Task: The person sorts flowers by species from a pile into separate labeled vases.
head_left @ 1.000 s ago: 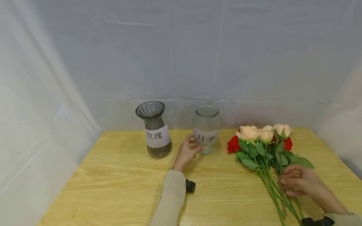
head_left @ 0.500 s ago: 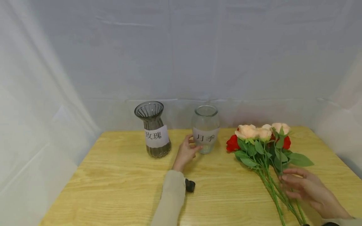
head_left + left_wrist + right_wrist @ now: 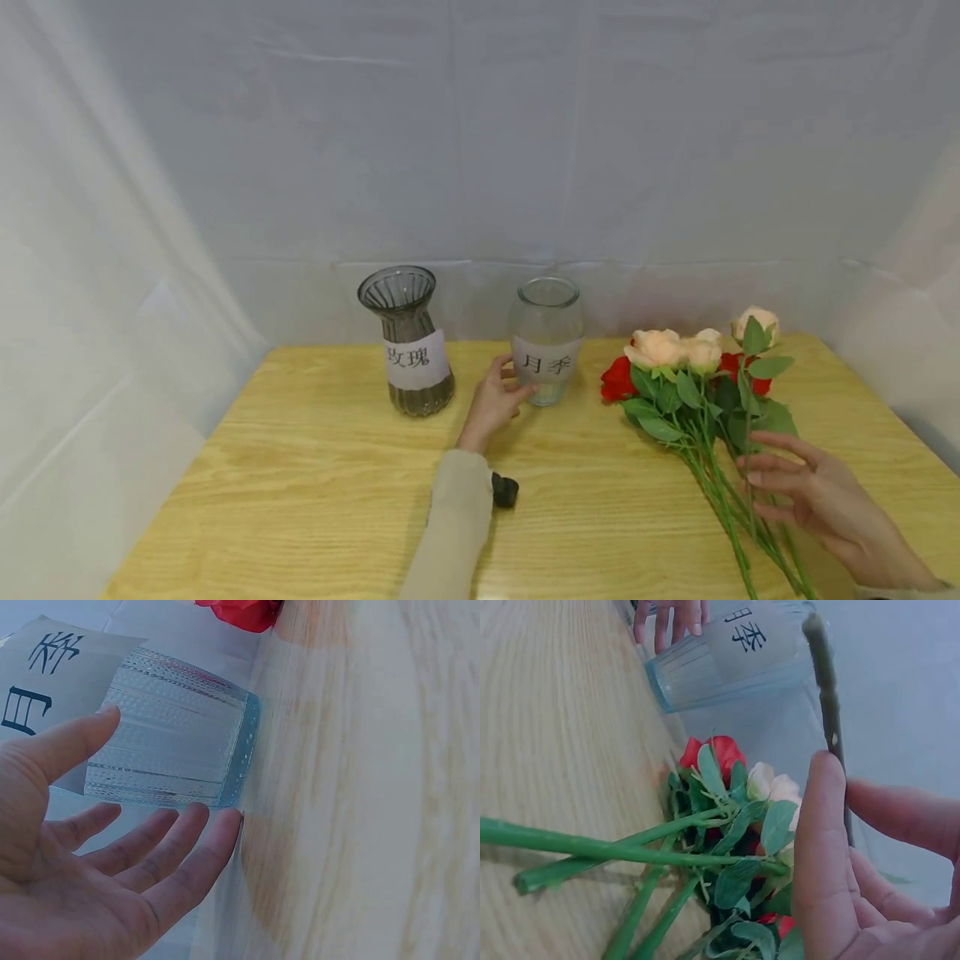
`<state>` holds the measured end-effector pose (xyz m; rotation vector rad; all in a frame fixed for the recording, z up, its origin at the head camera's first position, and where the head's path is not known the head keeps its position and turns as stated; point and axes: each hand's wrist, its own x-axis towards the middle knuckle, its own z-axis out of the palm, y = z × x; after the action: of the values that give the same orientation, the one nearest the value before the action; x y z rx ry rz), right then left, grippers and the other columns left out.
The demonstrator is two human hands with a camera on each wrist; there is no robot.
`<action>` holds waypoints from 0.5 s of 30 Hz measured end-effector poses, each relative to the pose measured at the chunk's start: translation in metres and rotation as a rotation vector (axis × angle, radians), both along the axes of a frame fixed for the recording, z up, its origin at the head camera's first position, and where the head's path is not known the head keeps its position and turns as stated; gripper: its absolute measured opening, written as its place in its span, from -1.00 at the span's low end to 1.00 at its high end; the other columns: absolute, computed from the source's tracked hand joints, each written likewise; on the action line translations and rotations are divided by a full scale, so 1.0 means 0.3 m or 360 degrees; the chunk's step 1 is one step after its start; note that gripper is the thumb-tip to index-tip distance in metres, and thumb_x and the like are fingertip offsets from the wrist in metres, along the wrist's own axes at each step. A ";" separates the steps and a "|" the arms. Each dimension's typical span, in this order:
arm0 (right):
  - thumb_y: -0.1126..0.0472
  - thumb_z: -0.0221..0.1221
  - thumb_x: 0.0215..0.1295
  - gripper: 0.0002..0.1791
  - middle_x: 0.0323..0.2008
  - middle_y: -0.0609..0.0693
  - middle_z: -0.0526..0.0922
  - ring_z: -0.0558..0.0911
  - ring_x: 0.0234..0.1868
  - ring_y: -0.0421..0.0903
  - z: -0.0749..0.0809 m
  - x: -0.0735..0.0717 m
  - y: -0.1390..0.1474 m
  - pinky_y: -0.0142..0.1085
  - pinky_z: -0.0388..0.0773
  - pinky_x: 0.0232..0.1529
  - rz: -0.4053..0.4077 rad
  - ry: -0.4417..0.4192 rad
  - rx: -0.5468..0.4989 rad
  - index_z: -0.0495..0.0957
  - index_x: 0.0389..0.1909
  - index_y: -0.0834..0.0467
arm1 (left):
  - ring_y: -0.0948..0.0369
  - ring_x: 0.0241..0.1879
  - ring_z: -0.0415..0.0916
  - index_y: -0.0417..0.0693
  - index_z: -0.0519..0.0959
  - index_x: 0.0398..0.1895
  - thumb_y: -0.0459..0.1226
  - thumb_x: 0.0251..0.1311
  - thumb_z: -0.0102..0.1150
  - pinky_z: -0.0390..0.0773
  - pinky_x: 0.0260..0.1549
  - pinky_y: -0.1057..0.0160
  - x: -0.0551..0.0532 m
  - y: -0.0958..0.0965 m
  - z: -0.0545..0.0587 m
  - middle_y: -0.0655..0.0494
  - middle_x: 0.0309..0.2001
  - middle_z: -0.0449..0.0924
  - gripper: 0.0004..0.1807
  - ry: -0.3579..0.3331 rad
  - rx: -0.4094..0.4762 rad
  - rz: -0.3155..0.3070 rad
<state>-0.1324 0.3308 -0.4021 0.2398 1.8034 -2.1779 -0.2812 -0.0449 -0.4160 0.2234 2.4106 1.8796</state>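
A clear glass vase (image 3: 548,321) with a white label stands upright on the table. My left hand (image 3: 495,404) is at its left side, fingers extended and lightly touching the glass, with the thumb in front; the left wrist view shows that hand (image 3: 112,862) beside the vase's lower part (image 3: 169,727). Over the flowers, my right hand (image 3: 832,504) pinches the stem of a peach rose (image 3: 756,327) between thumb and fingers. The stem's cut end (image 3: 814,630) shows in the right wrist view. Beneath lie several peach roses (image 3: 654,348) and red roses (image 3: 618,382) with green stems.
A grey fluted glass vase (image 3: 420,402) with a different white label stands left of the clear one. The wooden table (image 3: 322,483) runs back to a pale cloth backdrop (image 3: 480,150), with cloth at both sides as well.
The pinched peach rose has risen above the other flowers, its head moving up and slightly right, with its leaves clearing the bunch. My left hand has stayed at the clear vase.
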 end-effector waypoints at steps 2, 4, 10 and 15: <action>0.42 0.12 0.47 -0.54 -0.13 -0.09 0.68 0.67 -0.12 -0.11 0.007 -0.001 -0.010 -0.10 0.70 -0.15 -0.0085 0.0012 0.0035 0.61 -0.06 -0.32 | -0.19 0.17 0.52 -0.21 0.26 0.48 -0.34 0.30 0.34 0.69 -0.20 0.09 0.000 0.000 -0.001 -0.32 0.25 0.44 -0.28 0.0000 -0.0001 0.0004; 0.40 0.14 0.46 -0.55 -0.14 -0.08 0.67 0.66 -0.14 -0.10 0.012 -0.002 -0.017 -0.08 0.70 -0.15 -0.0152 0.0023 0.0047 0.60 -0.05 -0.31 | -0.19 0.17 0.51 -0.20 0.26 0.48 -0.34 0.30 0.34 0.69 -0.18 0.07 0.000 0.000 -0.001 -0.32 0.25 0.44 -0.28 -0.0001 0.0000 0.0007; 0.37 0.13 0.49 -0.60 -0.16 -0.09 0.65 0.67 -0.14 -0.14 0.016 -0.004 -0.023 -0.11 0.72 -0.15 -0.0253 0.0052 -0.0053 0.63 -0.06 -0.28 | -0.19 0.17 0.51 -0.20 0.26 0.48 -0.34 0.29 0.35 0.69 -0.19 0.05 0.000 0.000 -0.002 -0.31 0.25 0.44 -0.27 -0.0007 0.0003 0.0011; 0.35 0.12 0.51 -0.65 -0.19 -0.10 0.64 0.67 -0.15 -0.14 0.025 -0.017 -0.031 -0.15 0.72 -0.14 -0.0299 0.0094 -0.0127 0.58 0.00 -0.22 | -0.18 0.17 0.52 -0.20 0.26 0.48 -0.34 0.29 0.35 0.69 -0.21 0.08 0.001 0.000 -0.002 -0.31 0.25 0.45 -0.27 -0.0009 0.0009 0.0011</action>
<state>-0.1374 0.3214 -0.3946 0.3434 1.7846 -2.4035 -0.2809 -0.0448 -0.4165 0.2099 2.4061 1.8876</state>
